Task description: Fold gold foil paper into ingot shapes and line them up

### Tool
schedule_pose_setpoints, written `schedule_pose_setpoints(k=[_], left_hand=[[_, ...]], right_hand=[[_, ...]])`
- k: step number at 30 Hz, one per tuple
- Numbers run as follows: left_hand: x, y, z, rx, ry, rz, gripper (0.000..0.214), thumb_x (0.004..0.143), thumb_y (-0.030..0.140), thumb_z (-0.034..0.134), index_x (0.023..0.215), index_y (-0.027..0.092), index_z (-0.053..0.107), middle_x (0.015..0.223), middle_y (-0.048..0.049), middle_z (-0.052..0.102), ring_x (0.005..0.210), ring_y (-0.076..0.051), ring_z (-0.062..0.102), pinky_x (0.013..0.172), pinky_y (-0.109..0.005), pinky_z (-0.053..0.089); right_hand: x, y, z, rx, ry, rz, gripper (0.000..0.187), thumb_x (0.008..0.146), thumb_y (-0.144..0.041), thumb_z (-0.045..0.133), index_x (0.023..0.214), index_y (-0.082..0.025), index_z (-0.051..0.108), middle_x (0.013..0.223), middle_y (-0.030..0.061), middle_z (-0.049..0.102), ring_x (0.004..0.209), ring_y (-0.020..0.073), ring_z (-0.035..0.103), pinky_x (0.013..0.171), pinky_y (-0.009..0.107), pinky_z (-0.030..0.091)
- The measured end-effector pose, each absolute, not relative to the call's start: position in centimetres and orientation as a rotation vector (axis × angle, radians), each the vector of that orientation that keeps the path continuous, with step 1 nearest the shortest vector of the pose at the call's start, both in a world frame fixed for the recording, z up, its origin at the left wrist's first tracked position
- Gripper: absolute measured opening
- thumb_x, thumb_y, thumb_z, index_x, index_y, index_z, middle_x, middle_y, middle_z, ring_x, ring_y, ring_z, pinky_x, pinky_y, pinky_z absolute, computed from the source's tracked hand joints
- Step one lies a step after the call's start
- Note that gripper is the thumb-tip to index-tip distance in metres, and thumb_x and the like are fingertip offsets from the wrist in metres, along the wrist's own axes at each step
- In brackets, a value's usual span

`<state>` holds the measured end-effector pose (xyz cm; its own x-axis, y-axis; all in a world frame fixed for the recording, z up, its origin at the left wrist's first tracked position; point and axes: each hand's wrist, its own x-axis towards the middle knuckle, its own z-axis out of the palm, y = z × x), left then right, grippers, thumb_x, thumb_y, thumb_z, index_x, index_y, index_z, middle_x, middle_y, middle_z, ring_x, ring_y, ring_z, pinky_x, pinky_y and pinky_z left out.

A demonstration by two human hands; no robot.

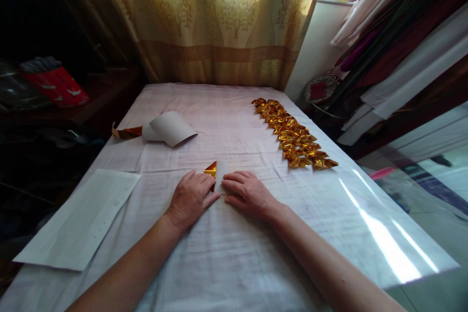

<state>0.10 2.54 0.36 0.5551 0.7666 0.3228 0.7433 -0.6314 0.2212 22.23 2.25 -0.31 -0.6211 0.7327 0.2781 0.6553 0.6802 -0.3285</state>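
Folded paper (221, 169) runs near-to-far, gold corner left; left hand (192, 195), right hand (249, 192) flank it, grip unclear; bench (226, 263) bare nearer.

Sunlight streaks the tablecloth (380, 239); the left lies dark.

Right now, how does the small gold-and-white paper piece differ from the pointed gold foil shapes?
The small gold-and-white paper piece shows a broad white strip; the pointed gold foil shapes look gold all over.
The paper piece lies between the left hand and right hand; the foil shapes sit clustered, away from both.
Both show shiny gold.
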Motion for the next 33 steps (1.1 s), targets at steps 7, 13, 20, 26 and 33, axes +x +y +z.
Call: schedule_pose_setpoints(k=[7,13,20,26,33], left_hand=[[-0.3,2.5,-0.2,2.754,1.314,0.597,0.009,0.092,0.028,0.058,0.096,0.021,0.062,0.103,-0.0039,0.072,0.096,-0.021,0.067,0.106,-0.045,0.039],[-0.4,2.5,0.1,2.709,1.315,0.626,0.007,0.091,0.027,0.061,0.095,0.022,0.062,0.103,-0.003,0.073,0.097,-0.02,0.067,0.106,-0.045,0.038],[0.3,2.2,0.6,2.707,1.36,0.553,0.023,0.086,0.041,0.07,0.094,0.021,0.06,0.092,-0.0011,0.071,0.088,-0.02,0.067,0.108,-0.047,0.034],[0.6,2.2,0.3,2.788,1.388,0.548,0.011,0.092,0.031,0.061,0.091,0.02,0.061,0.09,-0.0024,0.071,0.085,-0.02,0.067,0.108,-0.045,0.035],[0.6,2.4,0.0,2.784,1.381,0.551,0.012,0.093,0.031,0.059,0.09,0.02,0.061,0.088,-0.0023,0.07,0.084,-0.019,0.067,0.109,-0.046,0.035]], right_hand=[[21.6,2.5,-0.8,-1.083,-2.464,0.183,0.027,0.09,-0.029,0.064,0.116,-0.022,0.067,0.125,0.0104,0.066,0.113,0.0239,0.06,0.096,0.04,0.046],[21.7,2.9,-1.4,-1.042,-2.434,0.182,0.02,0.094,-0.031,0.06,0.108,-0.024,0.071,0.119,0.0082,0.069,0.11,0.0218,0.061,0.096,0.039,0.047],[21.7,2.9,-1.2,-1.073,-2.426,0.271,0.031,0.091,-0.033,0.063,0.119,-0.019,0.066,0.123,0.011,0.068,0.113,0.0245,0.06,0.097,0.043,0.046],[21.8,2.6,-1.0,-1.044,-2.359,0.322,0.035,0.088,-0.022,0.059,0.123,-0.02,0.064,0.127,0.0115,0.066,0.116,0.0237,0.059,0.1,0.043,0.046],[21.8,2.6,-1.6,-1.071,-2.355,0.248,0.024,0.089,-0.022,0.061,0.111,-0.023,0.07,0.126,0.011,0.066,0.114,0.0229,0.061,0.098,0.041,0.047]])
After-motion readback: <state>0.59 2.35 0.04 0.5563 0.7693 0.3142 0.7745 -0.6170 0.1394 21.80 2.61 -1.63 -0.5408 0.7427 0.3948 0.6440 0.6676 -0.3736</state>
